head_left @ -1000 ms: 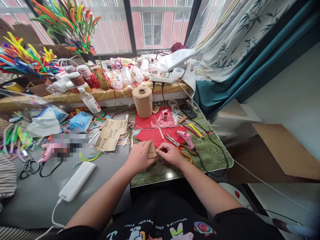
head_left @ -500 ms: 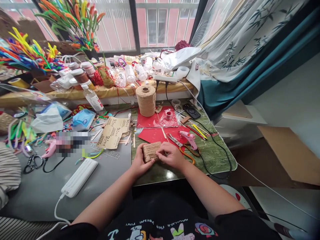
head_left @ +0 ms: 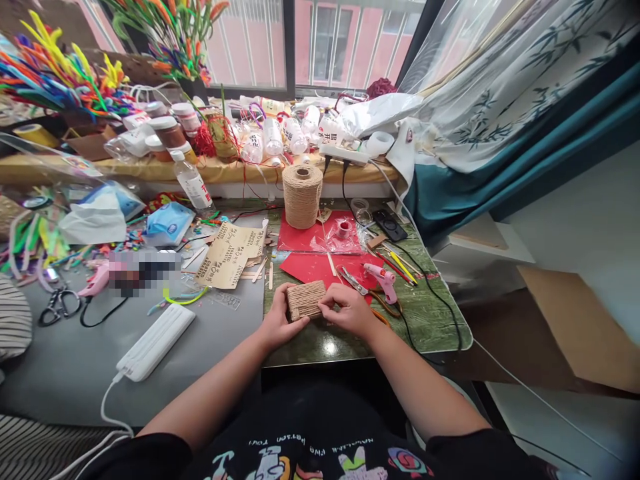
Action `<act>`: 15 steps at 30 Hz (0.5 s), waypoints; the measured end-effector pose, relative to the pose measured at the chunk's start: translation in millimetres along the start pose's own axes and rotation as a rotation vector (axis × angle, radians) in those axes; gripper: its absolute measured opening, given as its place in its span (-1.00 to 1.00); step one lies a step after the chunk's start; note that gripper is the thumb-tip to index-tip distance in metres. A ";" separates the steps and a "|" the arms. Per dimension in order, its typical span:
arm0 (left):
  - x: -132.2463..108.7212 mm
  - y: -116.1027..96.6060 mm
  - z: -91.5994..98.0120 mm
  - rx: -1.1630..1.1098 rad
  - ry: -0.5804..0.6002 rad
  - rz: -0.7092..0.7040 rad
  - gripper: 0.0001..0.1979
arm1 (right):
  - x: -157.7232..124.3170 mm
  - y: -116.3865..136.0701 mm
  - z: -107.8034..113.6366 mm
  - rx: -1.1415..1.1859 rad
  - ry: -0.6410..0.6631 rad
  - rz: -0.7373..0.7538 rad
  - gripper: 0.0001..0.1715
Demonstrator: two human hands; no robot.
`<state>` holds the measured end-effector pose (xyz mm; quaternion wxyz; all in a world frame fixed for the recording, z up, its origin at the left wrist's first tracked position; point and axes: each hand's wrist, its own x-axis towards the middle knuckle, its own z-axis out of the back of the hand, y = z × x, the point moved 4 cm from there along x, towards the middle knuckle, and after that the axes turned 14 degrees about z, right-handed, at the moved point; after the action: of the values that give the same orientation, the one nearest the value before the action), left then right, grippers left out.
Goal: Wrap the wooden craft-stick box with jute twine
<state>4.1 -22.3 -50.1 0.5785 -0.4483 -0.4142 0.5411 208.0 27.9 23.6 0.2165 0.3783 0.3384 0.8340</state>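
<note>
A small block wrapped in rows of brown twine (head_left: 306, 300) is held over the front of the green table. My left hand (head_left: 278, 321) grips its left side, thumb along the lower edge. At its right end, the fingers of my right hand (head_left: 347, 311) are pinched together against the twine; what lies between the fingertips is too small to make out. Behind the block stands a big spool of twine (head_left: 303, 197) on red sheets (head_left: 320, 267). Scissors with orange handles (head_left: 354, 280) and a pink glue gun (head_left: 383, 280) lie to the right of my right hand.
Pencils (head_left: 400, 265), a black phone-like object (head_left: 390, 225) and a black cable lie at the right. Sandpaper sheets (head_left: 230, 257), a white power bank (head_left: 156, 342) and black scissors (head_left: 59, 307) lie left. Bottles and jars (head_left: 167, 132) crowd the windowsill behind.
The camera view has shifted slightly. My right hand has moved a little to the right along the block, and more of the block's top shows. My left hand keeps its hold.
</note>
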 end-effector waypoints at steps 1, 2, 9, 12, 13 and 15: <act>0.2 -0.3 -0.2 -0.002 -0.001 -0.006 -0.22 | 0.1 -0.4 -2.1 -0.013 -0.008 -0.008 -0.83; 0.4 -1.0 -0.4 -0.005 -0.001 -0.014 -0.22 | 0.4 -0.6 -4.2 -0.024 -0.017 -0.013 -0.81; -4.4 -20.1 13.7 0.019 -0.066 -0.131 -0.27 | 1.5 -0.7 -10.3 -0.035 -0.047 -0.031 -0.81; -6.4 -32.8 22.8 0.201 -0.069 -0.175 -0.45 | -0.7 -2.0 -10.4 -0.030 -0.056 -0.028 -0.83; -6.0 -36.4 23.9 0.264 -0.058 -0.182 -0.49 | -1.2 -2.5 -10.7 -0.028 -0.060 -0.028 -0.83; -4.1 -42.0 23.5 0.344 -0.043 -0.186 -0.49 | -1.7 -3.6 -11.6 -0.025 -0.070 -0.035 -0.84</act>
<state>-8.1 -25.2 -3.5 0.6850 -0.2908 -0.3676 0.5578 200.4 24.6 14.6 0.2473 0.3986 0.3268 0.8205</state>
